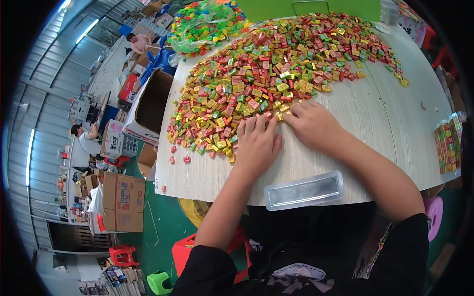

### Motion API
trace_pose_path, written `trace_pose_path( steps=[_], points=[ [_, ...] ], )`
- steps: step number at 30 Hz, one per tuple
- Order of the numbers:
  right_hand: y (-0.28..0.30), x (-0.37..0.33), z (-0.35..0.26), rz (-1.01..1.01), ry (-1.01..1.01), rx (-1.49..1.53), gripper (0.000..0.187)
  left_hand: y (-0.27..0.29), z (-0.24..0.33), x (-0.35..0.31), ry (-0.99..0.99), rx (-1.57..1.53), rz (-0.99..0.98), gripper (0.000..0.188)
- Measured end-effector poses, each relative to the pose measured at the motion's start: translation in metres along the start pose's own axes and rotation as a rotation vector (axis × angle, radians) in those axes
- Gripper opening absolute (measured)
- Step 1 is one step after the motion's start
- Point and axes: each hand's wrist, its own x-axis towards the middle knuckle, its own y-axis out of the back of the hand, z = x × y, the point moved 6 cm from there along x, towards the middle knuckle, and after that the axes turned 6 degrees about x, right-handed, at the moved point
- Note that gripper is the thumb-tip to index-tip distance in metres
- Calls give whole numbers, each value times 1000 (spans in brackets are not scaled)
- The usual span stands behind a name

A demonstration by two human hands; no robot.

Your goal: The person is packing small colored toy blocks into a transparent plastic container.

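A wide heap of small wrapped candies [256, 74] in red, yellow, green and pink spreads over the pale wooden table [385, 133]. At the heap's near edge, my left hand [257, 143] rests with bent fingers slightly apart and their tips on the candies. Just to its right, my right hand [316, 126] curves over the edge of the heap, its fingertips touching yellow pieces. A few yellow candies [279, 116] lie between the two hands, and no piece is seen lifted. Nearer me, a clear plastic tray [303, 191] lies at the table's front edge.
Bagged colourful plastic pieces [207, 27] sit at the far left beside a green box [340, 7]. A stack of packed candies [448, 143] stands at the right edge. Left of the table are an open carton [153, 106] and a red stool [185, 251]. Two other people are farther left.
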Motion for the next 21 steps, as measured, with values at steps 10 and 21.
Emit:
trace_pose_path(
  steps=[10,21],
  points=[
    [14,-8,8,-195,-66,158,22,14,2,-1,-85,-197,65,28],
    [19,-9,12,-393,-83,429,13,16,-2,-3,-168,-435,83,17]
  ],
)
